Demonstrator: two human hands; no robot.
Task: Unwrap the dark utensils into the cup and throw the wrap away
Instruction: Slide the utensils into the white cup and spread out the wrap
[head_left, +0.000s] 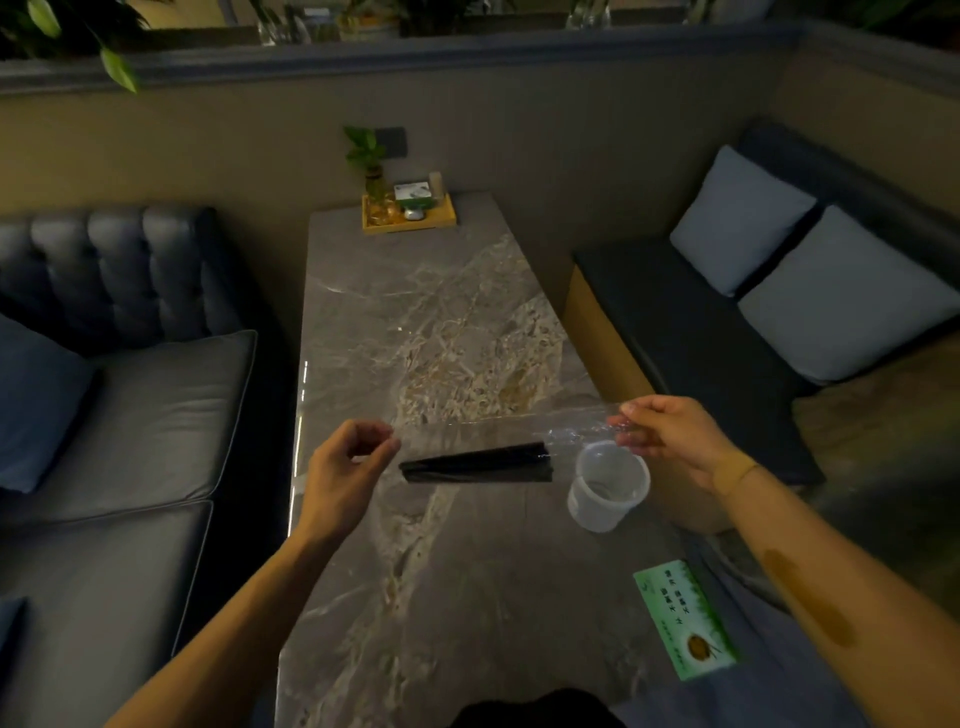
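Two hands: clear wrap (519, 431) is pinched by left hand (345, 467) and right hand (670, 436); dark utensils (478, 462) may be spilled beside cup (608, 486) if tilted carelessly.

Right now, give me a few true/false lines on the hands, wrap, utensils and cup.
1. The right hand pinches the clear wrap. True.
2. The dark utensils already stand in the cup. False: they lie sideways left of it, seemingly still in the wrap.
3. The cup lies tipped on its side. False: it stands upright on the table.
4. The left hand is at the wrap's other end. True.
5. A green card lies near the table's right edge. True.
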